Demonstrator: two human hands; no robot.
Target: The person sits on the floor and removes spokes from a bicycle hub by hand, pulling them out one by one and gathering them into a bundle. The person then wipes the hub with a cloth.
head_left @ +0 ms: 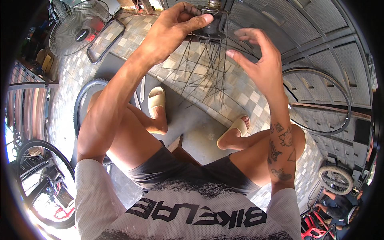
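Observation:
My left hand [172,28] grips a black bicycle wheel hub [212,31] by its body, thumb laid across it, up at the top of the view. Loose metal spokes [208,72] dangle from the hub's flange in a spread bundle, with no rim around them. To the right of the spokes, my right hand [258,56] is raised with thumb and fingers apart. Nothing shows between its fingers, and it does not touch the hub. The hub's upper end is cut off by the picture's edge.
A bare rim [347,100] leans by the dark metal shutter [320,52] on the right. A standing fan [80,32] is at the far left. A tyre [80,96] lies beside my left leg. Bicycles and another person [340,208] appear near the lower corners.

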